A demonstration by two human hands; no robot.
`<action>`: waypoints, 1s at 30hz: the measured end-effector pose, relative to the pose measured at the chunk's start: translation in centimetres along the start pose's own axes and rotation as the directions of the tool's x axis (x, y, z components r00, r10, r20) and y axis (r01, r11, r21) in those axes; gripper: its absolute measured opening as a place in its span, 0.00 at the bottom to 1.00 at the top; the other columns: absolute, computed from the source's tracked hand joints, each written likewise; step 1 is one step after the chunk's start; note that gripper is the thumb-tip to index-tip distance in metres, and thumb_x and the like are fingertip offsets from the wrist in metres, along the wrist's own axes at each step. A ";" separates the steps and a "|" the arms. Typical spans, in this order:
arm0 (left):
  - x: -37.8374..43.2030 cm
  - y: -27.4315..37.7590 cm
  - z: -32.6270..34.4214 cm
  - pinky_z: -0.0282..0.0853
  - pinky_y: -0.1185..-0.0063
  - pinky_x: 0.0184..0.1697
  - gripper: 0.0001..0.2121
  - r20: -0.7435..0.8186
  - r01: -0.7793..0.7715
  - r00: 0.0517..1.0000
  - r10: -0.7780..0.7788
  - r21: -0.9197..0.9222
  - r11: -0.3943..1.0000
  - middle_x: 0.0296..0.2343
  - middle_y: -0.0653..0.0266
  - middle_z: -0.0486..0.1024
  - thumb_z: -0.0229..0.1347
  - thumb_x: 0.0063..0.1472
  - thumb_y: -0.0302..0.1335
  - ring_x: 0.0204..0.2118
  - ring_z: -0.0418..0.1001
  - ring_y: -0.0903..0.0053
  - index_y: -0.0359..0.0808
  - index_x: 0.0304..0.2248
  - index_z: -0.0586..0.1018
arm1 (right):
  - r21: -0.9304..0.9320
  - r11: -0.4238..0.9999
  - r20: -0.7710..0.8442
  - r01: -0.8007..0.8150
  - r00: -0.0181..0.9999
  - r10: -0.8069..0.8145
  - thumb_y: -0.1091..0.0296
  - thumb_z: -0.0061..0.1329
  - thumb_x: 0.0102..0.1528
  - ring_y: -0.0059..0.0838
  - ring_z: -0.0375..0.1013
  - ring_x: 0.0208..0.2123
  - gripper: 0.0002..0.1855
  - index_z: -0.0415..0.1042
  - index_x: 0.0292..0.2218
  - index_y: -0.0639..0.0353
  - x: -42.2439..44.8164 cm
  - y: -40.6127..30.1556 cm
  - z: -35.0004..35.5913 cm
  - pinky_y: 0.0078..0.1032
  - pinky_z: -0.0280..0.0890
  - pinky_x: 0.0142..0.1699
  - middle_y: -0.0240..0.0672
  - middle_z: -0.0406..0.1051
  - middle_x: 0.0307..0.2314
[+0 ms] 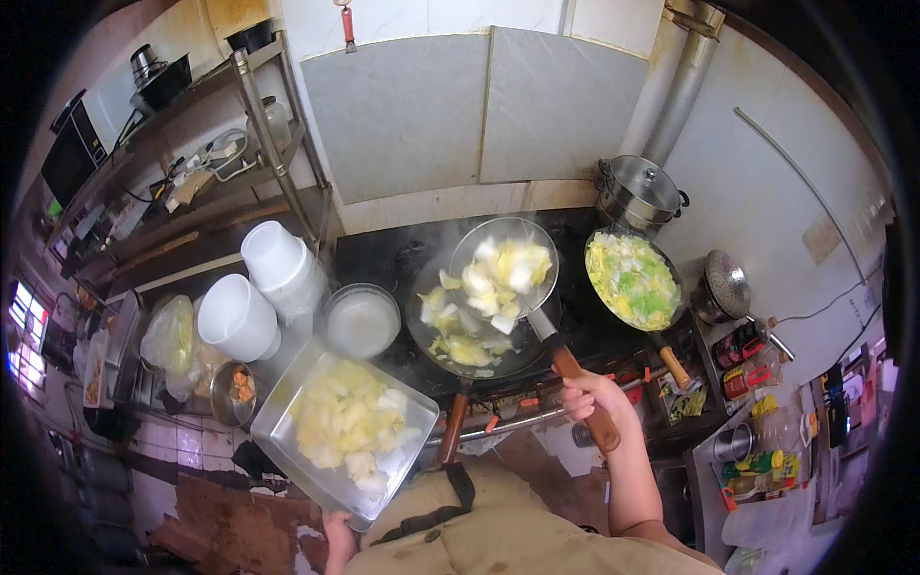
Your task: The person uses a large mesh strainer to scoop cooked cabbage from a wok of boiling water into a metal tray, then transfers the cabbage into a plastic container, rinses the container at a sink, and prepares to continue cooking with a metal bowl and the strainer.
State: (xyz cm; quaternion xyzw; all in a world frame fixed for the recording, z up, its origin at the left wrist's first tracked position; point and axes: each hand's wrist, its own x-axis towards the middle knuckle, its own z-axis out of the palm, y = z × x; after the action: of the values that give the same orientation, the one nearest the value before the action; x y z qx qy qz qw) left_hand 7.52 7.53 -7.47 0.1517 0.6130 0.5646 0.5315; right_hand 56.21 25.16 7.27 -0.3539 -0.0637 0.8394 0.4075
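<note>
My right hand (593,396) grips the wooden handle of a round wire-mesh strainer (537,314), which holds chopped cabbage (496,277) above a steaming wok (471,370). More cabbage floats in the wok's liquid. My left hand (339,535) holds the near corner of a rectangular metal tray (277,417), tilted in view and piled with pale cabbage (352,417). The wok's wooden handle (453,428) points toward me, between the tray and my right hand. To the right, a second pan full of green and yellow cabbage (632,280) sits on the black stove.
A bowl of cloudy liquid (361,321) stands left of the wok. Stacked white plastic tubs (277,259) and a metal bowl with orange food (233,394) are farther left. A lidded steel pot (640,188) is behind the second pan. Bottles (744,379) stand at the right.
</note>
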 end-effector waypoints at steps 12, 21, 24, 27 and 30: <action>1.1 -1.3 -1.1 0.63 0.81 0.38 0.13 -0.197 -0.223 0.951 0.239 0.097 0.970 0.28 0.65 0.71 0.45 0.46 0.22 0.32 0.68 0.76 0.31 0.33 0.73 | -0.101 0.973 0.004 0.208 0.978 -0.209 0.75 0.37 0.60 0.10 0.51 0.14 0.21 0.59 0.55 0.52 -5.4 -2.1 6.2 0.11 0.49 0.15 0.25 0.53 0.18; -0.5 1.2 2.2 0.64 0.79 0.40 0.15 -0.247 -0.101 0.967 0.060 -0.155 0.983 0.30 0.64 0.71 0.44 0.45 0.22 0.34 0.68 0.74 0.31 0.36 0.72 | -0.243 0.876 0.116 0.416 0.909 -0.400 0.73 0.39 0.60 0.10 0.49 0.13 0.26 0.52 0.59 0.48 -9.7 -4.5 10.8 0.11 0.45 0.14 0.25 0.52 0.17; -0.7 1.5 2.6 0.63 0.78 0.42 0.16 -0.237 -0.108 0.969 0.066 -0.170 0.980 0.31 0.64 0.70 0.44 0.46 0.22 0.35 0.67 0.74 0.31 0.37 0.72 | -0.253 0.873 0.121 0.416 0.909 -0.398 0.73 0.39 0.60 0.10 0.49 0.13 0.27 0.51 0.59 0.49 -9.6 -4.7 10.9 0.10 0.46 0.14 0.26 0.53 0.18; -0.8 1.6 2.8 0.63 0.78 0.42 0.16 -0.215 -0.095 0.975 0.062 -0.147 0.985 0.31 0.64 0.70 0.44 0.46 0.22 0.36 0.67 0.74 0.31 0.37 0.72 | -0.240 0.887 0.109 0.394 0.919 -0.379 0.74 0.39 0.60 0.11 0.50 0.13 0.26 0.52 0.58 0.50 -9.2 -4.4 10.4 0.11 0.47 0.14 0.26 0.53 0.18; -0.1 0.5 2.1 0.63 0.78 0.42 0.16 -0.180 -0.145 0.975 0.131 -0.067 0.987 0.32 0.63 0.70 0.43 0.47 0.22 0.36 0.68 0.74 0.31 0.37 0.71 | -0.249 0.896 0.063 0.368 0.929 -0.364 0.75 0.39 0.60 0.11 0.51 0.13 0.24 0.54 0.57 0.50 -8.9 -3.9 9.3 0.11 0.47 0.14 0.27 0.53 0.18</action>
State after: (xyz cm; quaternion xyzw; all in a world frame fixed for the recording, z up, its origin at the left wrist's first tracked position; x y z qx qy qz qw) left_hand 9.05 8.69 -6.55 0.1222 0.6224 0.6353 0.4407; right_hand 56.39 22.97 20.51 -0.3789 -0.2403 0.7350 0.5084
